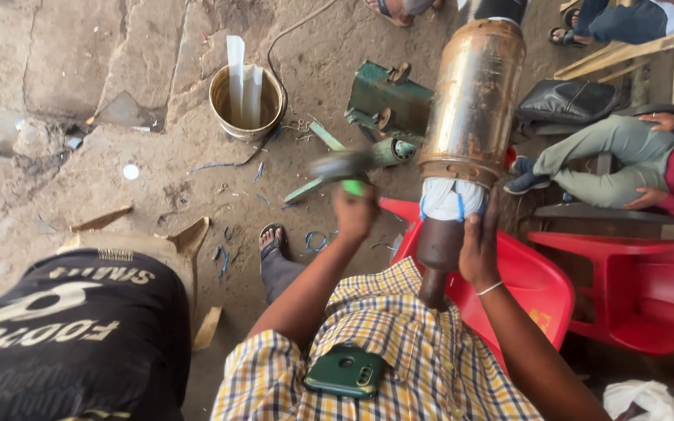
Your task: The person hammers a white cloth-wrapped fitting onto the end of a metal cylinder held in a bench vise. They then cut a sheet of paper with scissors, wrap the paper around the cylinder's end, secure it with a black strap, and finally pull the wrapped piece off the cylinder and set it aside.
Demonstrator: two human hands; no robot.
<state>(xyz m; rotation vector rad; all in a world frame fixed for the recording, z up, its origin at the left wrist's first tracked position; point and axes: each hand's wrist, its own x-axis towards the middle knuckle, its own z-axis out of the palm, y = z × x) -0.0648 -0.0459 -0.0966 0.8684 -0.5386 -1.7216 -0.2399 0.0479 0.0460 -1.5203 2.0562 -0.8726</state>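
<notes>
Over red chair (540, 288): right hand (480, 249) clamped on rusty metal cylinder (471, 101), upright; left hand (355, 210) fisted round blurred hammer (345, 166). Looks mid-hammering; next blow needs cyl. held steady.

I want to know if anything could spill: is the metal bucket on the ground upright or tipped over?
Upright. The metal bucket stands on its base with its round mouth facing up, and pale strips stick up out of it. Whether it holds liquid, I cannot tell.

cylinder (473, 93): rusty dull metal | chair (544, 284): glossy red plastic
</notes>
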